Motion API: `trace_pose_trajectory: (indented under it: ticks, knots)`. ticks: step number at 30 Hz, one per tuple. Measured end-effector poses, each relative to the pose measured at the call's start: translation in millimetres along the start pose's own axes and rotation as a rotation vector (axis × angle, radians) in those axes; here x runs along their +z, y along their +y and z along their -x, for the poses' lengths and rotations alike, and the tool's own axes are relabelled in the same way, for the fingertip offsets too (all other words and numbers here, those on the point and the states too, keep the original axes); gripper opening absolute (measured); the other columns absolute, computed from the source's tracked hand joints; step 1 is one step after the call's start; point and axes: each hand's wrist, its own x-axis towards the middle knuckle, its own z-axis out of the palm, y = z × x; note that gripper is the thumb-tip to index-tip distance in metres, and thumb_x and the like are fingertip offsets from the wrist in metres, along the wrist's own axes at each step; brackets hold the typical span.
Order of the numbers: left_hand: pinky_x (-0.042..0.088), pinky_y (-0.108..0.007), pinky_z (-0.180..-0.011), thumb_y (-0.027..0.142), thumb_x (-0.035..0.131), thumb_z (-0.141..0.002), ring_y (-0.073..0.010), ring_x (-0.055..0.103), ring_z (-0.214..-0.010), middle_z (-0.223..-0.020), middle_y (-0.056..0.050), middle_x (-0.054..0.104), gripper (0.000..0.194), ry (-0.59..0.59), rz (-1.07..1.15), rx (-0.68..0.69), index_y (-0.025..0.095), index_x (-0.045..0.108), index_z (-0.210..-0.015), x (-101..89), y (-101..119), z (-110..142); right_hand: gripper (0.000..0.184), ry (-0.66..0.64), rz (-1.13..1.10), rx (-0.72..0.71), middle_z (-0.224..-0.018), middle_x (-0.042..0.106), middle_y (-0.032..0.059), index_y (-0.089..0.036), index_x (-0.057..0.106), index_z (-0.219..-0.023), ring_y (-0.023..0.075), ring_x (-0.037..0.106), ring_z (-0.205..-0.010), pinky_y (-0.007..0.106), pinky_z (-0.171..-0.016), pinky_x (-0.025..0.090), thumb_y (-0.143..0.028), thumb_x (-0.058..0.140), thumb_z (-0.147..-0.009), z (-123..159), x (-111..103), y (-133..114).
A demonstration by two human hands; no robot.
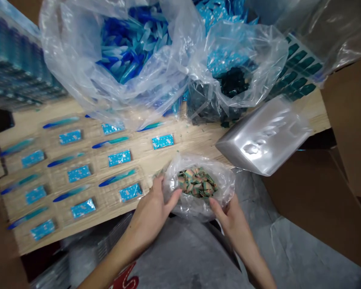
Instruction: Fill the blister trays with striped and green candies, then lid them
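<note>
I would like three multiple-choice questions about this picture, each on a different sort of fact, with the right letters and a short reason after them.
1. Where does the shiny silver plastic pack lie?
A) Across the right end of the pale wooden board
B) Under the board's near edge
C) Inside a blue sack

2. How many flat blue rectangular sachets lie on the board?
A) Six
B) Ten
C) Fourteen

3. What state is the clear plastic bag between the left hand and right hand in?
A) Tied shut
B) Empty
C) Open

1: A, it overlaps the board's end.
2: B, ten show in rows.
3: C, small green-and-pink packets show through its mouth.
</note>
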Motion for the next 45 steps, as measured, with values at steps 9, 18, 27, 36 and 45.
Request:
trace_pose_trajectory:
  ticks: [9,18,27,36,45]
  knots:
    - [0.052,-0.025,-0.073,0.050,0.086,-0.057,-0.0167,0.066,-0.080,-0.083,-0.003,0.071,0.048,-0.177,0.952,-0.323,0.017,0.065,-0.084,8.2,-18.3,1.5,0.057,-0.027,-0.687,0.202,-0.088,0.073,0.0006,-0.024,0.060,-0.096,0.0216,0.070,-0.086,0.037,-0.090,0.054,-0.057,0.086,-0.057,3.7,11.4,20.6]
    - [0.050,-0.028,-0.046,0.061,0.079,-0.058,-0.0170,0.060,-0.056,-0.069,0.000,0.065,0.055,-0.352,0.584,-0.327,0.017,0.063,-0.087,6.8,-17.4,1.4,0.058,-0.059,-0.337,0.222,-0.053,0.063,-0.0038,-0.018,0.064,-0.085,0.0139,0.056,-0.039,0.022,-0.040,0.045,-0.061,0.088,-0.055,12.9,-1.5,13.7]
    - [0.053,-0.032,-0.090,0.022,0.074,-0.056,-0.0215,0.070,-0.091,-0.091,-0.006,0.077,0.030,-0.270,1.182,-0.419,0.015,0.073,-0.086,17.9,-28.3,6.3,0.035,-0.126,-0.748,0.213,-0.080,0.071,0.0011,-0.022,0.060,-0.071,0.0212,0.070,-0.084,0.036,-0.079,0.062,-0.044,0.086,-0.064,3.8,10.0,19.2]
    - [0.053,-0.037,-0.073,0.021,0.068,-0.055,-0.0149,0.054,-0.051,-0.044,0.003,0.048,0.017,-0.364,1.088,-0.338,0.018,0.052,-0.049,32.3,-37.2,-7.6,0.033,-0.125,-0.507,-0.039,-0.043,0.030,-0.0032,-0.027,0.029,-0.049,0.0155,0.036,-0.041,0.034,-0.046,0.046,-0.040,0.050,-0.071,-23.1,27.8,18.8]
    - [0.050,-0.038,-0.086,0.043,0.068,-0.077,-0.0234,0.063,-0.098,-0.115,-0.009,0.064,0.053,0.152,0.398,0.046,0.020,0.054,-0.123,6.6,-24.4,-12.3,0.051,0.297,0.071,-0.335,-0.105,0.063,0.0099,-0.020,0.047,-0.130,0.0227,0.063,-0.084,0.040,-0.079,0.050,-0.052,0.055,-0.091,-18.4,-5.7,-1.0]
